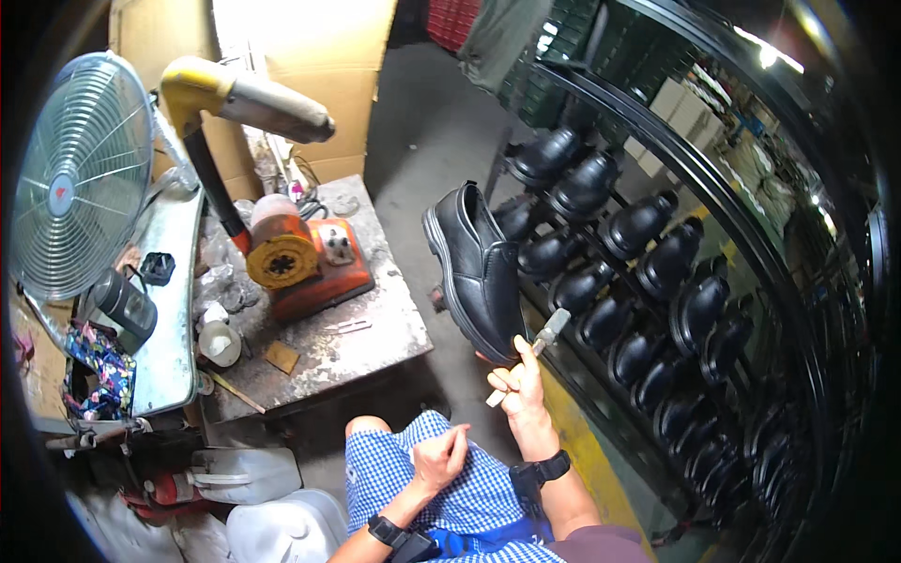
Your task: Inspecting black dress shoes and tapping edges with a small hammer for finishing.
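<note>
Strong fisheye view: straight edges bow toward the rim and the corners fall into black vignette. Light is uneven, bright on the cardboard at top, with glare from lamps upper right and sheen on the shoes; lower left looks dim and soft

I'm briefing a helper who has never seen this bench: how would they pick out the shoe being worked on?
Start at the long dark rack of glossy black shoes on the right. Just left of it, the right hand, which also grips a small pale-handled tool, holds up one black leather shoe. Unlike its racked neighbours, it hangs in mid-air, sole edge showing, above the blue checked lap.
</note>
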The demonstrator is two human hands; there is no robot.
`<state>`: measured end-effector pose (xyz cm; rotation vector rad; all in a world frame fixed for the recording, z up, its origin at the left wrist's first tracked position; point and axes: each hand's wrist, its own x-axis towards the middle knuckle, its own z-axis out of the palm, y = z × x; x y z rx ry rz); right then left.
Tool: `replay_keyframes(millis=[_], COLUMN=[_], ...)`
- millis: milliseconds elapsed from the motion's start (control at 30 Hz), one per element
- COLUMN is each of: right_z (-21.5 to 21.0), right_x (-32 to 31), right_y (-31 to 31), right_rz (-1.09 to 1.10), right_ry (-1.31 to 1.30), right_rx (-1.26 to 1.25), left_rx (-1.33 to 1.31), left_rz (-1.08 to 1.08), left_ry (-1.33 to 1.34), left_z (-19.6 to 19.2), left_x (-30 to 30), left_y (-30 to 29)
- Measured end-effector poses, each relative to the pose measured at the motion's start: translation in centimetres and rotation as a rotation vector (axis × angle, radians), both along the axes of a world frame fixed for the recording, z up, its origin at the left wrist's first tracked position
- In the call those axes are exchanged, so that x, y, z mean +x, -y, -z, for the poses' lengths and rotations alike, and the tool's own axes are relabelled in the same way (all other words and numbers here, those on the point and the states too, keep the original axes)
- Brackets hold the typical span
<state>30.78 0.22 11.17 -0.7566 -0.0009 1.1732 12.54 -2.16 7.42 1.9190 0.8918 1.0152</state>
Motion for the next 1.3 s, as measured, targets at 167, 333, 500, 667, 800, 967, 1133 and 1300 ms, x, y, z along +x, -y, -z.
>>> replay_keyframes(millis=[167,333,500,667,800,967,1133,1300], right_z=[-1.6,-3.3,-5.2,-5.8,-6.5,-6.9,-5.9,-1.5], right_x=[-1.7,-4.0,-5.8,-6.3,-6.1,-5.9,-6.7,-7.0], right_y=[-7.8,-14.6,-19.9,-23.8,-26.2,-26.8,-23.8,-18.3], right_rz=[-0.053,-0.060,-0.109,-0.205,-0.266,-0.261,-0.139,0.109], right_ry=[0.010,0.057,0.048,0.048,-0.105,-0.108,0.140,0.783], right_rx=[0.042,0.078,0.042,-0.007,0.043,0.089,0.059,-0.034], left_rx=[0.105,0.110,0.118,-0.053,-0.009,0.160,0.059,0.117], left_rz=[0.047,0.007,-0.025,-0.025,-0.062,-0.036,-0.096,-0.090], left_ry=[0.058,0.054,0.127,0.074,0.102,0.128,0.142,0.105], left_z=[0.6,1.0,1.2,0.0,-0.1,0.6,0.5,0.2], left_x=[-0.8,-1.9,-2.4,-3.0,-3.2,-2.9,-3.2,-3.4], left_y=[-0.6,-0.8,-1.1,-0.4,-0.5,-1.5,-0.3,-0.6])
